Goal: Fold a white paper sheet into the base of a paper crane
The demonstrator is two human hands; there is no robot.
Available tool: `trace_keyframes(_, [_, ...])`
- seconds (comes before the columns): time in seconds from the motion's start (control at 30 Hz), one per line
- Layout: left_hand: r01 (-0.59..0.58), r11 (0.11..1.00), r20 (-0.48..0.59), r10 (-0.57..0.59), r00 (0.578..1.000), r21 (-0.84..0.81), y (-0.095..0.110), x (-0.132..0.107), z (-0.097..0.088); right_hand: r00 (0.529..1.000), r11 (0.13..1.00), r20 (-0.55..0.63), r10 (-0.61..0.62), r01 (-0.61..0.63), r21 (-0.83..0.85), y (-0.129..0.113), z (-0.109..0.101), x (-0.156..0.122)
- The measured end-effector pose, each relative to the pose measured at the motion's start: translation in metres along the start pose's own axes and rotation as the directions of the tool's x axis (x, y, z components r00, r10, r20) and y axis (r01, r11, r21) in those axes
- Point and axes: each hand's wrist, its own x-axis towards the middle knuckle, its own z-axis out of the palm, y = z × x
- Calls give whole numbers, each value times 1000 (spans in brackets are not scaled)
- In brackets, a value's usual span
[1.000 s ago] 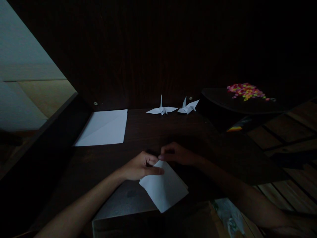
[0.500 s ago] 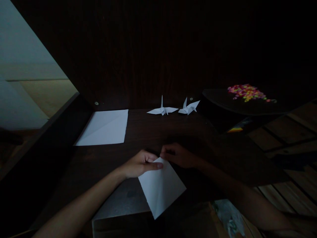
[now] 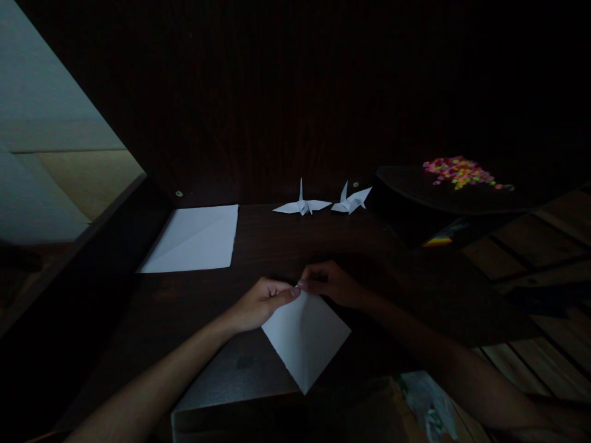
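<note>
A white square sheet of paper [image 3: 307,341] is held up by its far corner, turned like a diamond, with its near corner pointing toward me over the table's front edge. My left hand [image 3: 261,303] pinches that far corner from the left, thumb on top. Close against it, my right hand [image 3: 330,283] grips the same corner between thumb and fingertips. The fingertips of both hands nearly touch. A faint crease or bend runs down the middle of the sheet. Beyond the hands, two folded paper cranes, a left one [image 3: 302,206] and a right one [image 3: 352,202], stand on the dark table.
More white paper [image 3: 194,239] lies flat at the table's back left. On a dark rounded surface [image 3: 401,184] at the right sits a pile of small colourful pieces [image 3: 462,172]. A plastic bag [image 3: 429,400] is below at the front right. A dark panel [image 3: 277,92] rises behind.
The paper has turned slightly, its near corner swinging right and up a little. My left thumb has drawn back toward the far corner, beside my right fingertips.
</note>
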Motion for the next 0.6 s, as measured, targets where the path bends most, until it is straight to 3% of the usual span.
trace_keyframes(0.27, [-47, 998, 88, 44, 995, 30, 2, -5, -2, 999, 998, -1, -53, 53, 23, 2, 9, -3])
trace_keyframes(0.5, [0, 1000, -27, 0, 1000, -14, 1, -3, -3, 994, 996, -81, -68, 63, -56, 3, 4, -2])
trace_keyframes(0.6, [21, 999, -26, -22, 999, -38, 2, -2, -4, 995, 993, -88, -57, 47, -105, 2, -5, -1])
